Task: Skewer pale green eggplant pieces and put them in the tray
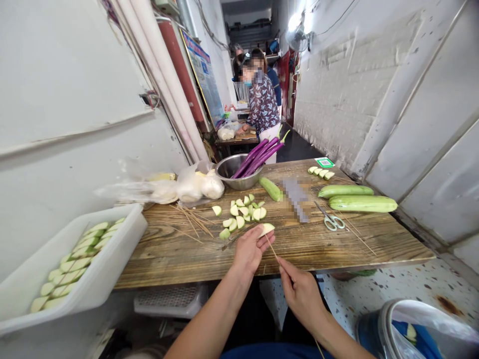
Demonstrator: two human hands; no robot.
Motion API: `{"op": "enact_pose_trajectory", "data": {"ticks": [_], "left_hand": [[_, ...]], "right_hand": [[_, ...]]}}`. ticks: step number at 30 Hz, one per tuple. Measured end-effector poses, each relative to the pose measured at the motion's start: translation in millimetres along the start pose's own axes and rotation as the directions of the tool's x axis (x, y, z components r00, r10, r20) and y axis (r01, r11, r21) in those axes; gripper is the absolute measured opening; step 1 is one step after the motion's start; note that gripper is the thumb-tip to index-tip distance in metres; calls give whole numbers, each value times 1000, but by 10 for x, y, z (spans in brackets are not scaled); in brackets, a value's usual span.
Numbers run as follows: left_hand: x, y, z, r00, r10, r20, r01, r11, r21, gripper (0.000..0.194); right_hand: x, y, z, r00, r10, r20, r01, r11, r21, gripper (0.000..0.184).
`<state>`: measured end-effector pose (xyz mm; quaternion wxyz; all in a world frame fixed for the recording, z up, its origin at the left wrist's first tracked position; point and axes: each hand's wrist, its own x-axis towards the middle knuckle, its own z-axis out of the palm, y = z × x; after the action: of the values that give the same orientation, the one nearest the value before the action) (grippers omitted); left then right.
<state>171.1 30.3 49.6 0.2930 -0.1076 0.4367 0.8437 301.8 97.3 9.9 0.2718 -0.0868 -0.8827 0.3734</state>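
Observation:
Between the fingers of my left hand (250,249) is a half-round zucchini slice (267,229) with pale flesh and a green rim. My right hand (302,290) pinches a thin wooden skewer (272,248), whose upper end meets the underside of that slice; whether it has pierced it I cannot tell. The skewer's lower end shows below my right wrist. Just beyond my left hand, several cut zucchini pieces (243,209) lie loose on the wooden table (179,267). A cut zucchini (271,189) lies behind them.
At left, a white bin (123,234) holds skewered slices. Loose skewers (192,219), a steel bowl (239,183) of eggplants (258,157), and bagged items (194,187) stand behind. Scissors (331,219), a pixelated blade-like object (295,197) and whole zucchinis (362,203) lie right. People (264,104) work beyond; a bucket (385,324) stands below.

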Motion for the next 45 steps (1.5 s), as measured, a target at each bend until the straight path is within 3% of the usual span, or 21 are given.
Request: {"op": "enact_pose_trajectory", "data": {"ticks": [7,13,18,24,45], "left_hand": [[0,26,2,999,25,23,-25,1000,14,8],[-26,84,55,990,-22,143,23,1000,-2,30],[-12,11,58,990,22,141,-17,999,-41,26],[15,-26,-3,989,46,144,-50,998,25,20],[8,-113,-53,989,-23,143,23,1000,2,16]], "right_hand": [[54,35,52,999,-24,-24,24,1000,8,35],[60,28,70,999,-20,-28,23,993,118,34],[24,22,99,1000,-11,-22,13,992,125,33],[12,23,104,1000,-7,-13,8,993,114,34],[-41,-28,173,999,33,5,-34,999,41,36]]}}
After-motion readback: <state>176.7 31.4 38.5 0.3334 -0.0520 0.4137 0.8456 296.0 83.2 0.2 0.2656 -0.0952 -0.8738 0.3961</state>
